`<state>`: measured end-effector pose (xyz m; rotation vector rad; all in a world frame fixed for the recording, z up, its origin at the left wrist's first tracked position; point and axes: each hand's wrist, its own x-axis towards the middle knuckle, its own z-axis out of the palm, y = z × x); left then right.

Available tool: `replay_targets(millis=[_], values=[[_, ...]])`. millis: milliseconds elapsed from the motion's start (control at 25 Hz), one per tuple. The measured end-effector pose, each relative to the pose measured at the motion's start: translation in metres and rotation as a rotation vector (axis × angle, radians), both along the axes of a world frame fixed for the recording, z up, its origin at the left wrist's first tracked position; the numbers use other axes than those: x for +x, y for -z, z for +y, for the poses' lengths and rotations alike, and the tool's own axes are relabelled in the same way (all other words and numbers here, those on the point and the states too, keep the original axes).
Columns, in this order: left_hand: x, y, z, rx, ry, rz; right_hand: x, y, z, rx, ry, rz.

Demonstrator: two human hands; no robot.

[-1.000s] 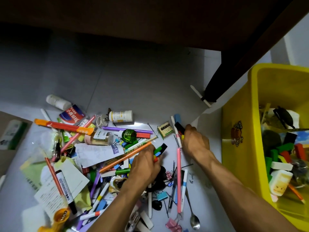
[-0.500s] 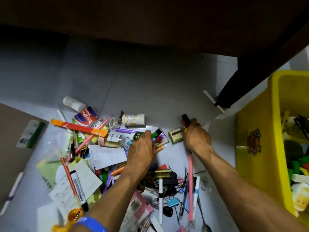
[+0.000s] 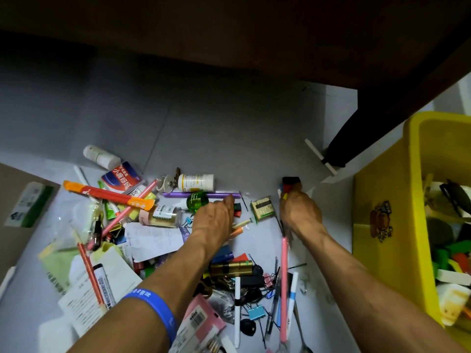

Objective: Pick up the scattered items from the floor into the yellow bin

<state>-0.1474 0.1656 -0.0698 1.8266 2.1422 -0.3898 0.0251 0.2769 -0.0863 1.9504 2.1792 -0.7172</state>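
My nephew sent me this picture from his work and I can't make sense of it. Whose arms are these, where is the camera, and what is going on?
No machine here: these are a person's two bare arms, seen from a camera worn on their head, looking down at the grey floor.

The left hand, with a blue wristband on that arm, reaches into a scattered pile of pens, papers, clips and small bottles, near a round green glass bottle. I cannot tell whether it grips anything.

The right hand grips a small bundle of coloured markers with dark caps.

The yellow plastic bin on the right, already holding several things, is where everything is meant to go.
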Motion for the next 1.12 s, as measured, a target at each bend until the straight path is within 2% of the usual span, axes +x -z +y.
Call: replay_targets(millis=[320,440,640,840,920,1040,1120], values=[[0.008,0.001,-0.011,0.041,-0.143,-0.176,0.000,-0.006,0.001,-0.069,-0.088,-0.070],[0.015,-0.004,-0.011,0.051,-0.207,-0.249,-0.002,-0.007,-0.002,-0.018,-0.211,-0.139],[0.022,-0.018,-0.001,0.133,-0.284,-0.365,0.001,-0.011,-0.003,0.083,-0.232,-0.099],[0.020,-0.022,-0.001,0.212,-0.420,-0.433,0.000,-0.014,-0.017,0.157,-0.431,-0.125],[0.026,-0.024,-0.003,0.231,-0.468,-0.495,0.001,-0.018,-0.008,0.170,-0.366,-0.107],[0.025,-0.028,0.004,0.279,-0.529,-0.576,0.005,-0.023,0.032,0.221,-0.151,-0.075],[0.024,-0.030,0.005,0.276,-0.565,-0.596,0.010,-0.021,0.051,0.132,-0.147,-0.099]])
